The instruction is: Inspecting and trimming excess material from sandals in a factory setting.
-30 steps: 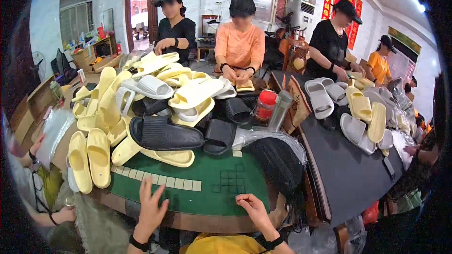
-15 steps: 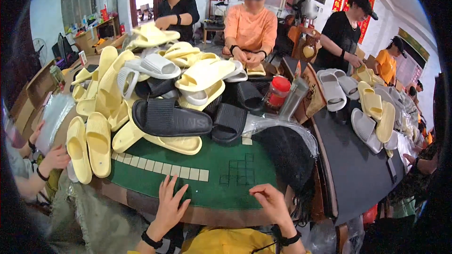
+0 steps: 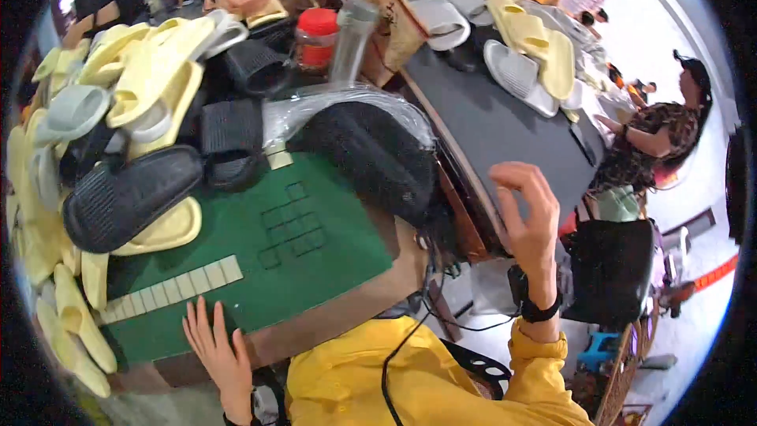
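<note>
My left hand (image 3: 217, 351) lies open at the near edge of the green table top (image 3: 315, 292). Its fingertips reach just below a row of pale cream square pieces (image 3: 175, 290). My right hand (image 3: 530, 217) is raised to the right, beside the edge of the dark neighbouring table, fingers bent and apart from the thumb, with nothing visible in it. Between the hands, dark square outlines (image 3: 292, 229) mark the green surface. Beyond the row lie a black slide sandal (image 3: 130, 197) and a yellow slide sandal (image 3: 169, 225) partly under it.
Yellow, grey and black slides are heaped at the left. A black bag-like bundle (image 3: 367, 158) with clear plastic rests at the table's far right. Behind stands a red-lidded jar (image 3: 317, 35). The grey-topped table (image 3: 497, 102) holds more slides. Other people sit across and at right.
The view has swung to the right and tilted. My right hand has lifted off the table area and moved right. My left hand stays by the row of squares.
</note>
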`<state>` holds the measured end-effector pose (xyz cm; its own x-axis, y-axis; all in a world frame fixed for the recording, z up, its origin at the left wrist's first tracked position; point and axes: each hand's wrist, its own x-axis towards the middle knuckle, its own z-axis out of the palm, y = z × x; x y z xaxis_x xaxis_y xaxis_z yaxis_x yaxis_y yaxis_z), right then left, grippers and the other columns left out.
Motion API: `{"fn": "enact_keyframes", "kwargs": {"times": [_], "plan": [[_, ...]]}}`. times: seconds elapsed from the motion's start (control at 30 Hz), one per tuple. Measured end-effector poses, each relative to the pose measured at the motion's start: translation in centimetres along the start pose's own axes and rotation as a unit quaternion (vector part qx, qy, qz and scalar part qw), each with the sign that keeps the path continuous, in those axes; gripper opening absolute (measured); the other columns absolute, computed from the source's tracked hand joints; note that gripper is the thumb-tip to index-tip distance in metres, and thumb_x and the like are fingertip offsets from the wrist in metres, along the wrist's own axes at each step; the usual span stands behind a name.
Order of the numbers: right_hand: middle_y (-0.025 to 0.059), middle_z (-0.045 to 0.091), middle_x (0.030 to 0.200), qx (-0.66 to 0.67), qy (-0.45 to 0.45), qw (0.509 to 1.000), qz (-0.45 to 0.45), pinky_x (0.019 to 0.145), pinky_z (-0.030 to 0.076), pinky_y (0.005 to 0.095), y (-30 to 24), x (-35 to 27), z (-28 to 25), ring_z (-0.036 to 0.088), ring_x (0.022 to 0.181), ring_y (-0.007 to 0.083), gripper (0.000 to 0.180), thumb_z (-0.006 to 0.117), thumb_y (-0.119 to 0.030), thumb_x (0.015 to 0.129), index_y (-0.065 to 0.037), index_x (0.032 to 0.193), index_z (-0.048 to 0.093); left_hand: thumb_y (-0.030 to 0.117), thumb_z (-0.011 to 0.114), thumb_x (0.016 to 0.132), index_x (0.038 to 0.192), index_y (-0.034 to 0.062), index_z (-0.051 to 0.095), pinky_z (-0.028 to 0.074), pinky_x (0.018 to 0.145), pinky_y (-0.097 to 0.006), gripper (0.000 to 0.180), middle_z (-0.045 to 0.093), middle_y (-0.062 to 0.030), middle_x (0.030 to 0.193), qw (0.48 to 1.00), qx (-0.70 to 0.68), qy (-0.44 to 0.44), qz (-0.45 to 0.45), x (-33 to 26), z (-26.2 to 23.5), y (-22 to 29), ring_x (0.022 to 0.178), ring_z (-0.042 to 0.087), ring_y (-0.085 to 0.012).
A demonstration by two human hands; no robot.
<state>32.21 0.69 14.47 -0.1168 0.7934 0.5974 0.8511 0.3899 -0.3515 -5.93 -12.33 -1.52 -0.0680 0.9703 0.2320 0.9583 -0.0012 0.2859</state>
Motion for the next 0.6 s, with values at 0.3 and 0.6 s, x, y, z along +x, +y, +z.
{"fn": "enact_keyframes", "kwargs": {"times": [0.3,0.6], "plan": [[0.0020,0.055,0.074,0.024,0.222,0.948,0.229,0.052,0.040,0.0204,9.9,-5.1,-8.6,0.055,0.069,0.0080,0.007,0.052,-0.011,0.096,-0.004,0.096,0.052,0.019,0.052,0.091,0.133,0.0048,0.047,0.022,0.109,-0.056,0.045,0.036,-0.0185,0.144,1.000,0.013,-0.015,0.007,-0.3,-0.6,-0.2,0.135,0.029,-0.0397],[0.0055,0.066,0.082,-0.047,-0.397,0.888,0.227,0.072,0.050,0.0312,16.6,-19.7,-14.6,0.063,0.078,0.0165,0.014,0.056,-0.013,0.090,-0.003,0.089,0.067,0.020,0.054,0.092,0.130,0.0042,0.048,0.025,0.107,-0.056,0.042,0.037,-0.0181,0.141,0.999,-0.026,-0.043,-0.001,1.2,-2.3,0.4,0.132,0.030,-0.0396]]}}
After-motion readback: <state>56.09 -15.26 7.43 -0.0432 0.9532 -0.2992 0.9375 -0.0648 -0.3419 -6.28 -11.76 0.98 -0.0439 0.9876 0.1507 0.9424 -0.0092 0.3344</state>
